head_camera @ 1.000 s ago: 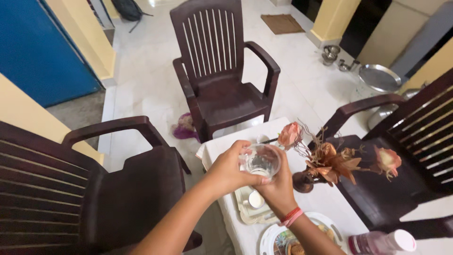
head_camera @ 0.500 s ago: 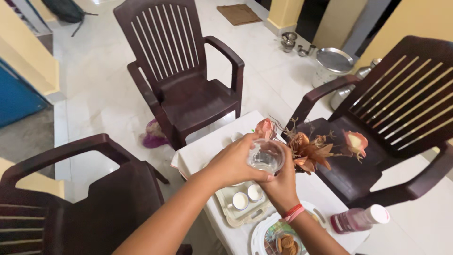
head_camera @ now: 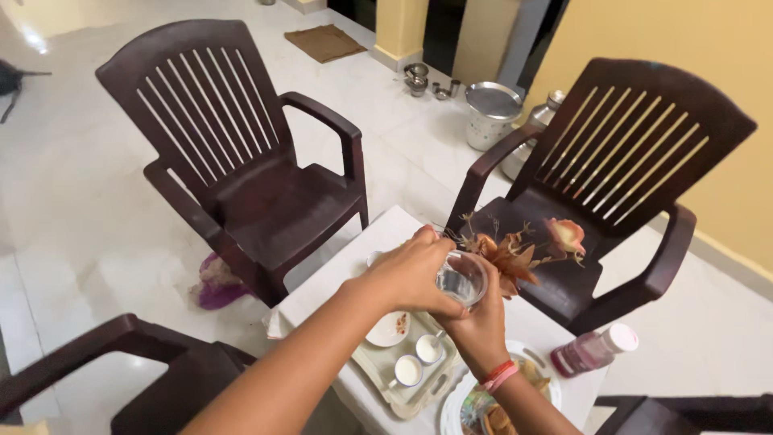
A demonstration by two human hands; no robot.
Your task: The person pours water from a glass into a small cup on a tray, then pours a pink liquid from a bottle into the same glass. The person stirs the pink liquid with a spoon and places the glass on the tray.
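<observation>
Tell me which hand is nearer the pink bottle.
Right. The right hand holds the glass from below, nearer the pink bottle; the left hand grips the glass's far side.

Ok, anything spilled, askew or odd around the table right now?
No spill shows. The pink bottle lies on its side near the table edge, cap on. A purple bundle sits on the floor by the left chair. Both hands, left hand and right hand, hold the glass.
</observation>
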